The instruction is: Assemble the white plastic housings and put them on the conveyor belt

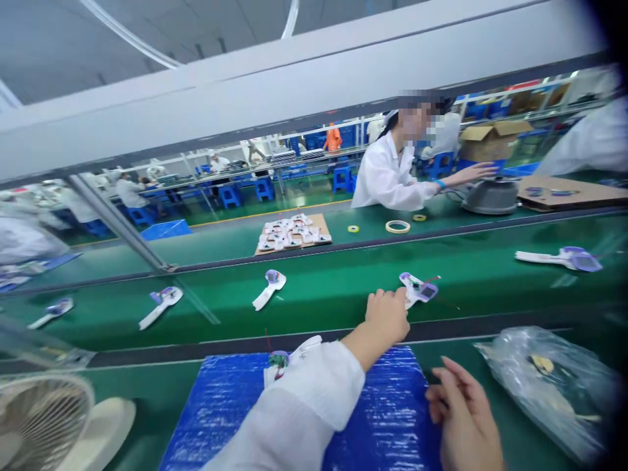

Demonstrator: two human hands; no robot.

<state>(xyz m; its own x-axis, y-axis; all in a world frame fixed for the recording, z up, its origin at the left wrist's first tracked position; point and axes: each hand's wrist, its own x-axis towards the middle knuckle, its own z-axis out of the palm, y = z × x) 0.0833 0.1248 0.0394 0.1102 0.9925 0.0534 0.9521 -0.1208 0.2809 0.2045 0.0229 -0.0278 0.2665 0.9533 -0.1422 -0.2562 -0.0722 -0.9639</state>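
Observation:
My left hand (388,315) stretches over the green conveyor belt, its fingers closed on the handle end of a white handheld device housing (416,293). That housing carries a purple-framed display, a small circuit board and a red wire. My right hand (466,418) is held at the right edge of the blue-covered work mat (387,399), fingers loosely bent and apart, with nothing in it. On the mat lies a second white housing (307,347) with a green circuit board (279,360), partly hidden behind my left sleeve.
More housings (269,289) lie spaced along the belt (324,281). Beyond it are a cardboard sheet (321,229) of white parts, tape rolls (397,227) and a co-worker (392,163). A fan (44,418) stands left; a clear plastic bag (549,386) lies right.

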